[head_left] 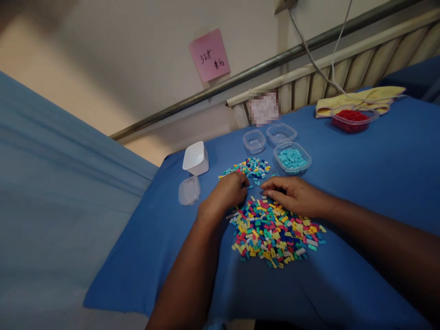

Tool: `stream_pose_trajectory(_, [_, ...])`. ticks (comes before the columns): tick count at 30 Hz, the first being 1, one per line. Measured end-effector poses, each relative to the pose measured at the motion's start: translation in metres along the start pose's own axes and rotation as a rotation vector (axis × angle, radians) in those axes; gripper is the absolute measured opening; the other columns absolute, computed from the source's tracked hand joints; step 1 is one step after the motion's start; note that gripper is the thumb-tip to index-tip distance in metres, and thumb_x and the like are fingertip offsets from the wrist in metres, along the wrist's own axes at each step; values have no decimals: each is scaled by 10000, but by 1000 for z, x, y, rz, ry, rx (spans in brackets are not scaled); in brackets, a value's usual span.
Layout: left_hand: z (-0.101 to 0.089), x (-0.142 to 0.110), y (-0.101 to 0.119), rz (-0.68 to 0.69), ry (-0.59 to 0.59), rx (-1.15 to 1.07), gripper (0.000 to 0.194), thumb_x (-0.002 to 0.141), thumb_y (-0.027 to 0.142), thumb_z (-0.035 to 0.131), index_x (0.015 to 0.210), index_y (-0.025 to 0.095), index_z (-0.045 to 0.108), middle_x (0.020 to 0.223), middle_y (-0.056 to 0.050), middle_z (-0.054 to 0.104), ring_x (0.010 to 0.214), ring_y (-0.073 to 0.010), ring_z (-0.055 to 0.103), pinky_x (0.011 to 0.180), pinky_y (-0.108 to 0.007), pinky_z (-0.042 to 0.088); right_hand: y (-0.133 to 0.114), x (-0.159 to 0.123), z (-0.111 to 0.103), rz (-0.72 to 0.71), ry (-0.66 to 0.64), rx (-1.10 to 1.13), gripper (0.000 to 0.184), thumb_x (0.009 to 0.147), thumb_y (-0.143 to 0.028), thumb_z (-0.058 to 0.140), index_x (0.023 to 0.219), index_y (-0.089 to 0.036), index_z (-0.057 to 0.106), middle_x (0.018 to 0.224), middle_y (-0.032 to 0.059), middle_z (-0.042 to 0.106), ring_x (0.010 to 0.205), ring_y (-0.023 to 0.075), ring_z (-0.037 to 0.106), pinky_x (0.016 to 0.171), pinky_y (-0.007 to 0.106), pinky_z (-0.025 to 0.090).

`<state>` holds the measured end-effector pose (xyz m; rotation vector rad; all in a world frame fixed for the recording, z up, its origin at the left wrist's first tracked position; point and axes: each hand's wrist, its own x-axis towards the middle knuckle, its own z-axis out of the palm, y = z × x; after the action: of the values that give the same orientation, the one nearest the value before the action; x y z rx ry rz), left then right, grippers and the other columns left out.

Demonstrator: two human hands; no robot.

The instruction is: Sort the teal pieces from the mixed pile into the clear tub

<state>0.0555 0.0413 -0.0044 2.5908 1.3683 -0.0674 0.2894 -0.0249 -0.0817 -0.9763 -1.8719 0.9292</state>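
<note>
I'm looking over one blue table (pixel 360 183), two brick piles: the big mixed pile (pixel 275 233) under my hands, a smaller pile (pixel 250 167) beyond. My left hand (pixel 227 192) is curling loosely there; my right hand (pixel 294 195) is pinching bricks. Five tubs, one lid (pixel 189 190).

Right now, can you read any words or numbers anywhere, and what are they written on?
"328": handwritten on the pink sticky note on the wall.
Two handwritten characters below it on the same note: too small and sloppy to read.
The blurred patch by the radiator: unreadable.
No writing shows on the plastic containers or bricks.
</note>
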Motion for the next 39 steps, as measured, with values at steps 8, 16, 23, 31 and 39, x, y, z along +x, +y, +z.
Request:
stream_pose_trajectory(8, [4,3,-8,-2,-2,-77,259,824,102,656,992,194,831,1009,-65,794,889,-231,708,788,-321,504,-1,0,0,-6,-5,-15,203,1068,-301,617,1190,-263,774,1089,42,834,985,251,760,888,415,572])
stream_pose_trajectory(16, [5,8,-34,-247,-26,-671,219,797,234,746,997,159,792,785,-3,722,665,-140,612,630,-256,472,-1,3,1,-19,-3,-10,176,1063,-270,617,1149,-267,771,1028,23,824,908,227,743,836,380,555])
stream_pose_trajectory(23, [-11,27,-16,-247,33,-824,182,810,235,749,968,147,771,794,-14,708,665,-120,604,669,-253,485,-6,6,-1,-63,0,-33,173,1042,-212,610,1134,-246,754,989,31,813,891,224,737,814,363,526])
stream_pose_trajectory(31, [-52,107,59,47,68,-406,131,871,147,692,944,136,800,823,-32,746,733,-157,652,707,-276,491,-10,10,-2,-77,23,-38,210,1022,-156,610,1144,-232,762,1082,61,830,968,241,762,852,369,539])
stream_pose_trajectory(39, [-49,146,98,155,54,164,341,920,80,682,1213,183,820,1231,-89,820,1112,-266,749,946,-343,541,-8,11,-1,-113,36,-51,169,1025,-135,616,1073,-196,766,999,50,812,910,218,743,809,333,499])
